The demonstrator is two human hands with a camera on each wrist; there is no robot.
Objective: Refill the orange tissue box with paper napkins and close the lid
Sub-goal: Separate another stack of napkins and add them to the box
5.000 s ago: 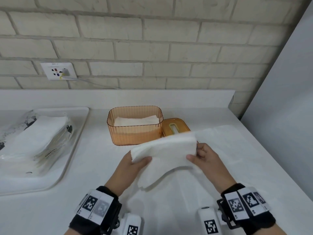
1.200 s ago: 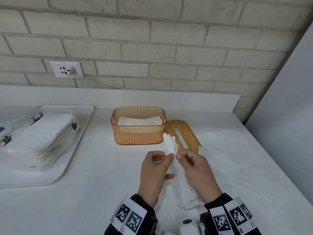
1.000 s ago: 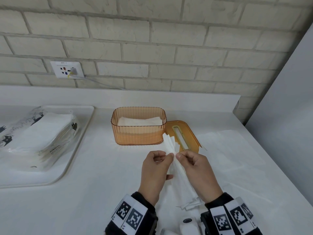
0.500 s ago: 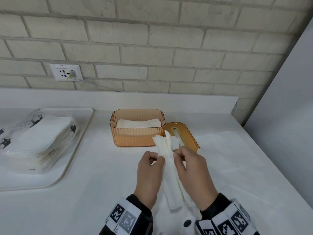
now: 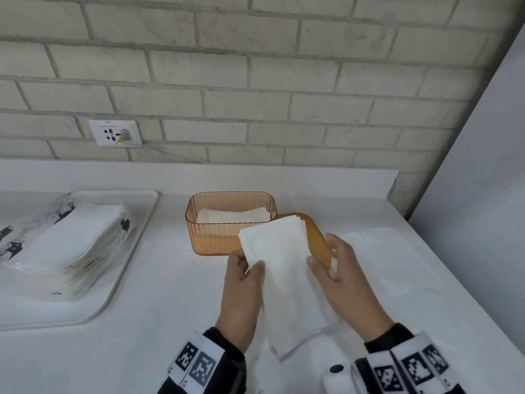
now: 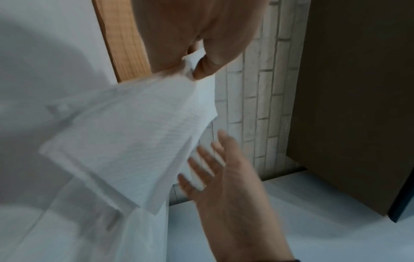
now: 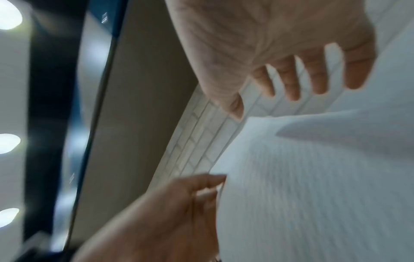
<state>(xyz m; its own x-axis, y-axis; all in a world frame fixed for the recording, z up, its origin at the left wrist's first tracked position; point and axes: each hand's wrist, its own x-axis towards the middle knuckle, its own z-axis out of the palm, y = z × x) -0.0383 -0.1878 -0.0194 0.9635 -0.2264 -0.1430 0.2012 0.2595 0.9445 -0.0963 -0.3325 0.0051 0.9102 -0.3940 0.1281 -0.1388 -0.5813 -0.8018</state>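
Note:
The orange tissue box (image 5: pixel 230 223) stands open at the back of the counter with a low layer of white napkins inside. Its orange lid (image 5: pixel 319 240) lies to the right of it, partly hidden behind the napkin stack (image 5: pixel 279 268) that I hold above the counter. My left hand (image 5: pixel 250 265) pinches the stack's left edge between thumb and fingers, as the left wrist view shows at the thumb (image 6: pixel 201 67). My right hand (image 5: pixel 324 257) is open at the stack's right edge, fingers (image 7: pixel 313 79) spread. The napkin stack (image 6: pixel 134 141) looks blurred.
A white tray (image 5: pixel 136 251) at the left holds a plastic pack of napkins (image 5: pixel 71 245). A thin white sheet (image 5: pixel 377 265) lies flat on the counter at the right. A grey panel (image 5: pixel 483 194) borders the right side. A wall socket (image 5: pixel 115 133) has a cable plugged in.
The napkin stack, held on edge between both pinching hands, now faces up flat. My right hand has let go and opened; the left hand still holds it.

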